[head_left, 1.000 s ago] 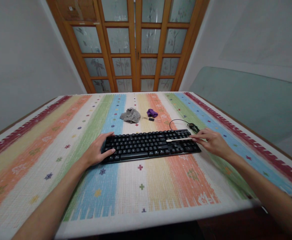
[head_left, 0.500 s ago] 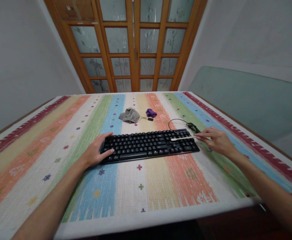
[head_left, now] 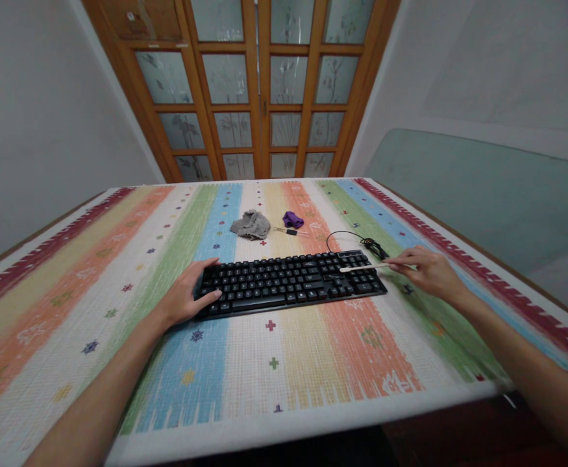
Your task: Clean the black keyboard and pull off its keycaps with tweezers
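A black keyboard [head_left: 274, 284] lies flat on the patterned tablecloth. My left hand [head_left: 186, 292] grips its left end, thumb over the lower-left keys and fingers along the back corner. At the keyboard's other end, my right hand [head_left: 424, 271] pinches a thin white stick [head_left: 364, 267] with a slightly wider tip. That stick points left, its tip over the keys just left of the number pad. Whether the tip touches the keys I cannot tell.
Behind the keyboard lie a crumpled grey cloth [head_left: 251, 225], a purple cloth [head_left: 293, 220] and a small tool with a black middle [head_left: 291, 232]. The keyboard's bundled cable [head_left: 375, 247] rests by its back right corner. A wood and glass door [head_left: 263, 104] stands beyond the table.
My right hand has shifted slightly right with the white stick, so its tip sits a little farther right over the keys. My left hand stays on the keyboard.
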Tool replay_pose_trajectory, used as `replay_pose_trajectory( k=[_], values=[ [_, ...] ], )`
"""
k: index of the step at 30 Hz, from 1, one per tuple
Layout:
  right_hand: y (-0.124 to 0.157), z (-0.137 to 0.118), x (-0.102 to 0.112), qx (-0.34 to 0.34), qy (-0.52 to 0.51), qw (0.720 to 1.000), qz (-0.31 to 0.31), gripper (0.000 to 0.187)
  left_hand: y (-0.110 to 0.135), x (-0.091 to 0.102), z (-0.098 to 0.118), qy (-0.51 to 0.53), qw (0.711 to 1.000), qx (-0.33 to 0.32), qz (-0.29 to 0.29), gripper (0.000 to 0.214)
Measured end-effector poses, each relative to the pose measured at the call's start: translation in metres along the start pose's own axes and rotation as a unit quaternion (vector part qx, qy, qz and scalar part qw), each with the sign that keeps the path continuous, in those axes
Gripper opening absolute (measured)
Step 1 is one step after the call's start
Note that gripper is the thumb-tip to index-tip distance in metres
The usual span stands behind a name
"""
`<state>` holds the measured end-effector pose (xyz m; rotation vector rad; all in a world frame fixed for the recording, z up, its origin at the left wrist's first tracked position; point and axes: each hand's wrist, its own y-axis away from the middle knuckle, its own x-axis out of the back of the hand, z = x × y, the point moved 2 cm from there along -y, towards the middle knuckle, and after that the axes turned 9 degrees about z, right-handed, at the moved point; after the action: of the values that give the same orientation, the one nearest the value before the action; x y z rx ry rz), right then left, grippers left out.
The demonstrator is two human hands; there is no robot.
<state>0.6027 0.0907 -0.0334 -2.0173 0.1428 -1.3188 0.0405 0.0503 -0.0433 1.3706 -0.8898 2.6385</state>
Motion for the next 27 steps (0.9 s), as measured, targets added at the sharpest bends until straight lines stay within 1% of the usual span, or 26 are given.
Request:
replay_pose_trajectory(
  k=[3, 6, 9, 12, 15, 18, 19, 22, 27],
  values=[
    [-0.004, 0.002, 0.001, 0.002, 0.003, 1.000, 0.005, 0.039, 0.000, -0.001, -0.001, -0.002, 1.000, -0.004, 0.001, 0.064],
    [-0.007, 0.005, 0.002, 0.008, -0.003, 1.000, 0.001, 0.042, 0.001, -0.001, -0.003, -0.004, 1.000, -0.012, 0.005, 0.063],
    [-0.006, 0.011, 0.002, 0.003, -0.012, 1.000, -0.006, 0.044, 0.001, -0.001, -0.003, -0.007, 1.000, -0.017, 0.008, 0.063],
    [-0.002, 0.019, 0.002, -0.006, -0.018, 1.000, -0.019, 0.041, 0.001, -0.001, -0.003, -0.006, 1.000, -0.019, 0.008, 0.063],
    [0.002, 0.027, 0.005, -0.018, -0.013, 0.999, -0.026, 0.030, 0.001, -0.001, -0.003, -0.006, 1.000, -0.018, 0.008, 0.063],
    [0.003, 0.031, 0.010, -0.037, 0.005, 0.999, -0.027, 0.010, 0.001, -0.001, -0.003, -0.006, 1.000, -0.017, 0.010, 0.064],
    [0.003, 0.031, 0.013, -0.043, 0.012, 0.999, -0.031, 0.010, 0.001, 0.000, -0.003, -0.006, 1.000, -0.018, 0.010, 0.064],
    [0.001, 0.030, 0.021, -0.059, 0.032, 0.997, -0.045, 0.023, 0.001, 0.000, -0.003, -0.005, 1.000, -0.020, 0.012, 0.064],
    [0.002, 0.032, 0.031, -0.081, 0.063, 0.994, -0.045, 0.027, 0.000, -0.001, -0.002, -0.003, 1.000, -0.016, 0.010, 0.064]
  ],
)
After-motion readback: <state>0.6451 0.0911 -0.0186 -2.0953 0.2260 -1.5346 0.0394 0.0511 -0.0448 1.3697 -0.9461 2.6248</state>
